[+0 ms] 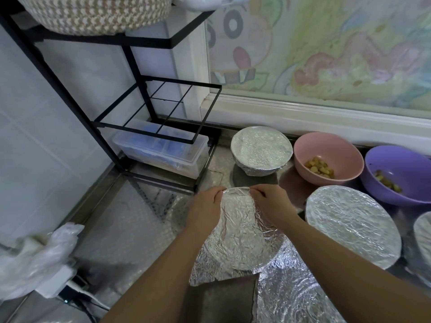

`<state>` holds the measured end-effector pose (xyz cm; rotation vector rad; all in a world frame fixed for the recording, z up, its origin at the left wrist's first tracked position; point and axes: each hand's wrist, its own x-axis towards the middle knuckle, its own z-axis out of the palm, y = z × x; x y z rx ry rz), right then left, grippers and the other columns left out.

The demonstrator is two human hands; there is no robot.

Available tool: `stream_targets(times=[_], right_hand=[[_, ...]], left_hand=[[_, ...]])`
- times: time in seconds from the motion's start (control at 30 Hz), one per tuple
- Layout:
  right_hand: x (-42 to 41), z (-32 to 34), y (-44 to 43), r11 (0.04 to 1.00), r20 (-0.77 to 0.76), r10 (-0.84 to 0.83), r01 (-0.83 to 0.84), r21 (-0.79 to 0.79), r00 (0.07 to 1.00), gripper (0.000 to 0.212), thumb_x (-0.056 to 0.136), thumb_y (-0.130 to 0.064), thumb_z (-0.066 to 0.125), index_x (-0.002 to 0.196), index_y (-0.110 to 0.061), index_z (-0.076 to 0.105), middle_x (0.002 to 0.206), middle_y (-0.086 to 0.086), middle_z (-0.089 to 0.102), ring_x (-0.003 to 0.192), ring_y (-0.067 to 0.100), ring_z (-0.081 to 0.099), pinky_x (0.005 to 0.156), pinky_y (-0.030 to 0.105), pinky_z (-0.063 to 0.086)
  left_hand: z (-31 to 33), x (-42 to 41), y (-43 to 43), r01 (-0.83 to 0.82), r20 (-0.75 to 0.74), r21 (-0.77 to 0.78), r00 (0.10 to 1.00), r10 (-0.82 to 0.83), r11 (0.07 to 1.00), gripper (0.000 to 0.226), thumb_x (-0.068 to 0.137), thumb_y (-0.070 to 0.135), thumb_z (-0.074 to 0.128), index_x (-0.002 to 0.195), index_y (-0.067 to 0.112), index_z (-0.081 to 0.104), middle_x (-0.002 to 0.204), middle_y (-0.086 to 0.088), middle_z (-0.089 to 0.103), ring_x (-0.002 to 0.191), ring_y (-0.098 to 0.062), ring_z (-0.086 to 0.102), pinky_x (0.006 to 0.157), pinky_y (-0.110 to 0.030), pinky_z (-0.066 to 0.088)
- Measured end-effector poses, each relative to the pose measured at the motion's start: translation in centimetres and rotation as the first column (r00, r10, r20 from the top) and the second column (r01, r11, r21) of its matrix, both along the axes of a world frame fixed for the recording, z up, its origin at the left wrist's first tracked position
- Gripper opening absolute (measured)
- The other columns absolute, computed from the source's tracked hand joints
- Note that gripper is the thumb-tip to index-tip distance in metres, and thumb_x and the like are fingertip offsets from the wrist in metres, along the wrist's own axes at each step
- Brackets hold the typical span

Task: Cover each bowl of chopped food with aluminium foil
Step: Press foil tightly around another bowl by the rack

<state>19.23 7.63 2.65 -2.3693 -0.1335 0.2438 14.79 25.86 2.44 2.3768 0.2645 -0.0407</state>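
A sheet of aluminium foil lies over a bowl in front of me, its near corners hanging loose. My left hand and my right hand both pinch the foil's far edge at the bowl's rim, fingers curled over it. The bowl under the foil is hidden. A foil-covered bowl stands behind, and another covered bowl sits to the right. A pink bowl with yellow chopped pieces and a purple bowl with chopped food stand uncovered at the back right.
A black wire rack stands at the back left over a clear plastic box. A crumpled plastic bag lies at the left edge. A part of a third covered bowl shows at the right edge. The metal counter has a window sill behind it.
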Motion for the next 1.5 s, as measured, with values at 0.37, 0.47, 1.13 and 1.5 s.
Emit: stream_targets(times=[0.37, 0.47, 1.13, 1.5], right_hand=[[-1.1, 1.3, 0.1, 0.999, -0.019, -0.046, 0.046, 0.013, 0.999, 0.028, 0.104, -0.028, 0.053, 0.121, -0.016, 0.072, 0.103, 0.001, 0.075, 0.092, 0.02, 0.066, 0.08, 0.031, 0.047], [-2.9, 1.7, -0.3, 0.989, 0.052, -0.143, 0.14, 0.056, 0.988, 0.038, 0.106, -0.033, 0.049, 0.139, -0.018, 0.061, 0.125, -0.001, 0.069, 0.115, 0.02, 0.062, 0.094, 0.03, 0.044], [-5.3, -2.2, -1.0, 0.649, -0.436, -0.255, 0.487, 0.584, 0.863, 0.026, 0.106, -0.02, 0.049, 0.105, -0.03, 0.073, 0.101, -0.004, 0.078, 0.104, 0.022, 0.071, 0.101, 0.049, 0.053], [-1.9, 1.8, 0.0, 0.891, 0.148, 0.44, -0.409, -0.197, 0.886, 0.053, 0.109, -0.036, 0.036, 0.159, -0.02, 0.028, 0.167, -0.005, 0.022, 0.154, 0.017, 0.013, 0.125, 0.037, 0.015]], left_hand=[[0.6, -1.0, -0.4, -0.122, 0.022, -0.129, 0.992, 0.126, 0.984, 0.033, 0.106, 0.026, 0.043, 0.134, 0.024, 0.06, 0.129, 0.005, 0.065, 0.111, -0.01, 0.06, 0.096, -0.028, 0.049], [1.1, -3.1, -0.8, -0.213, 0.099, -0.13, 0.969, 0.227, 0.968, 0.038, 0.106, 0.024, 0.042, 0.143, 0.024, 0.052, 0.136, 0.006, 0.059, 0.118, -0.007, 0.055, 0.098, -0.023, 0.045], [-0.8, -6.1, -2.6, -0.405, -0.094, -0.688, 0.873, 0.479, 0.603, 0.035, 0.107, 0.019, 0.04, 0.131, 0.03, 0.062, 0.123, 0.013, 0.066, 0.115, -0.006, 0.061, 0.105, -0.038, 0.049], [-0.3, -6.7, -1.9, 0.221, 0.069, 0.443, 0.958, -0.279, 0.869, 0.094, 0.085, 0.085, 0.009, 0.158, 0.027, 0.02, 0.168, -0.002, 0.002, 0.153, -0.023, -0.015, 0.123, -0.053, -0.006]])
